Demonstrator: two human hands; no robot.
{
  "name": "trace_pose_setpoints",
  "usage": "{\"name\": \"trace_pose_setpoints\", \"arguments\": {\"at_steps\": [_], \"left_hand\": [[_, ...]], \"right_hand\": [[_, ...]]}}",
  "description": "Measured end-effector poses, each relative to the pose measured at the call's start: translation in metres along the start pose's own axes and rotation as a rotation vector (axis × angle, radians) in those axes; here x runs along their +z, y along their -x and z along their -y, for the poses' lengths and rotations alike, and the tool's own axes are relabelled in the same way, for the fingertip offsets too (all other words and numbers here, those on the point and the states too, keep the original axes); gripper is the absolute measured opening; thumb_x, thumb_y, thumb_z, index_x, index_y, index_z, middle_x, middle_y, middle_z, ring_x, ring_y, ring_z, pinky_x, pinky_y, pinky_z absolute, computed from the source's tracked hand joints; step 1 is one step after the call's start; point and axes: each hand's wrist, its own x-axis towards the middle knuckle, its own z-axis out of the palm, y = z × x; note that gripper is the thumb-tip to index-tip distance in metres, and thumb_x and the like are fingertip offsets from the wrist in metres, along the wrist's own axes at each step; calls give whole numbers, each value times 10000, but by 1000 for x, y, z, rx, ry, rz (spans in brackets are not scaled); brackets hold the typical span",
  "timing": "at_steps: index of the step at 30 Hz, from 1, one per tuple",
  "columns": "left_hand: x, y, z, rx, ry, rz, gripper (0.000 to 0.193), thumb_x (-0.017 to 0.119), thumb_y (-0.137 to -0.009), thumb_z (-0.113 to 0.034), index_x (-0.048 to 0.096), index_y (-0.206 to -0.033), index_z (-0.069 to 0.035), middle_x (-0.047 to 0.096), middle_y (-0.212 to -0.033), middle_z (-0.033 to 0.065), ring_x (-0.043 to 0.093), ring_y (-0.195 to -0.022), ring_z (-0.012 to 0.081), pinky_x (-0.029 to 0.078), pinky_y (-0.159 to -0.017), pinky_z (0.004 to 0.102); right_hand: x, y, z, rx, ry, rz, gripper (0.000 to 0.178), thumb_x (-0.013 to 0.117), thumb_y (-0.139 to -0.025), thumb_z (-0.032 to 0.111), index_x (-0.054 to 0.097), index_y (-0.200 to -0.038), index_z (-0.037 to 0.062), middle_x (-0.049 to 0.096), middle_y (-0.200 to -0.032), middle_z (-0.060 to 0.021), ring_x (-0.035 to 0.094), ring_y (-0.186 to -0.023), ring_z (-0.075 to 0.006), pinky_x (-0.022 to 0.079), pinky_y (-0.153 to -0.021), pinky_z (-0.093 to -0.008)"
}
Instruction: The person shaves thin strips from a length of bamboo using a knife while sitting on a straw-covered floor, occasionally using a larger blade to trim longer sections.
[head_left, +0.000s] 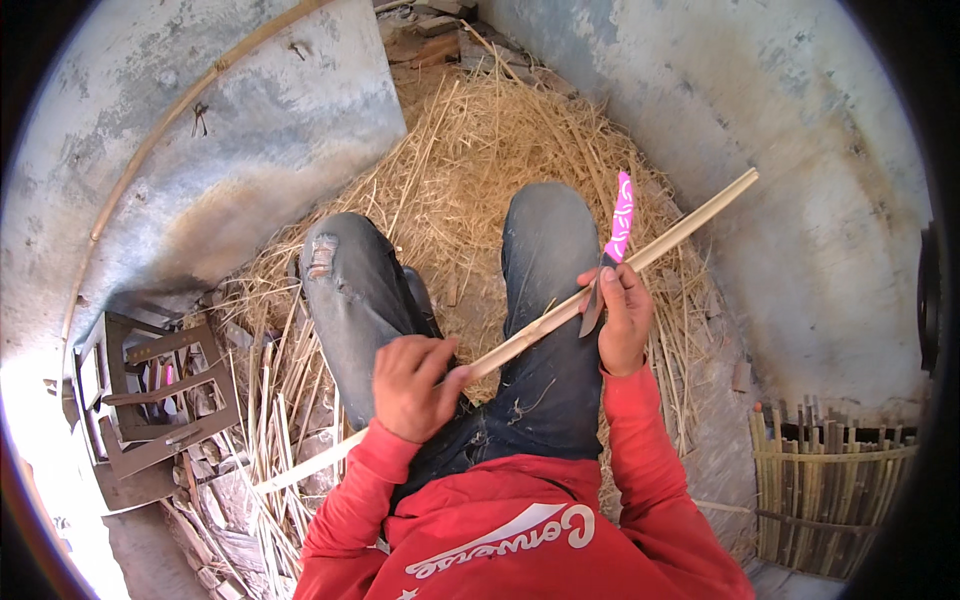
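A long pale bamboo strip (540, 327) runs slantwise across my lap, from the lower left up to the far right. My left hand (415, 388) is closed around it above my left thigh. Over my right thigh, my right hand (626, 315) pinches a knife by its dark blade (592, 310), close to the handle. The knife's pink patterned handle (621, 215) points away from me, while the blade's tip hangs down past the strip. The strip passes at the right fingertips; whether those fingers also grip it is partly hidden.
Straw-like shavings (470, 150) heap on the floor ahead, between two worn plaster walls (760, 90). Loose split strips (280, 430) lie to my left, beside a brown frame-like object (165, 395). A slatted bamboo basket (830, 495) stands at the right.
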Motion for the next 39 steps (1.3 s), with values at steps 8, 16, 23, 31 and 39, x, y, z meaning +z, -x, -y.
{"name": "trace_pose_setpoints", "arguments": {"at_steps": [8, 16, 23, 31, 39], "left_hand": [[69, -58, -40, -107, 307, 107, 242, 771, -879, -218, 746, -1012, -18, 691, -878, 155, 664, -839, 357, 526, -734, 436], [78, -67, -36, -281, 449, -103, 118, 735, -916, -141, 742, -889, -26, 675, -756, 131, 666, -712, 261, 516, -649, 372], [57, -71, -30, -362, 435, -211, 304, 710, -954, -138, 677, -1219, 7, 715, -897, 137, 689, -785, 227, 532, -688, 336], [59, -27, -28, -323, 529, 402, 222, 659, -988, -148, 713, -1160, -19, 684, -720, 147, 698, -619, 244, 529, -603, 358], [45, -32, -35, -208, 303, 204, 254, 720, -933, -160, 739, -1171, -74, 650, -761, 136, 658, -662, 325, 499, -587, 401]], "right_hand": [[4, 6, -7, -16, 64, -12, 322, 536, -1074, 260, 675, -921, 12, 590, -731, 13, 502, -651, -46, 393, -599, -235], [5, 8, -10, -54, 92, -5, 311, 541, -1074, 243, 664, -912, 7, 594, -752, 7, 490, -667, -47, 387, -616, -236], [2, 9, -7, -3, 14, 43, 266, 614, -1051, 228, 683, -957, -12, 621, -782, -10, 529, -675, -52, 411, -626, -225], [-16, 8, -3, 46, -185, 158, 137, 742, -949, 53, 715, -1062, -20, 694, -878, -56, 618, -713, -93, 490, -604, -235], [-23, 23, 4, 37, -276, 100, 147, 763, -880, -64, 698, -1006, -27, 688, -989, -142, 666, -703, -155, 557, -612, -273]]}}
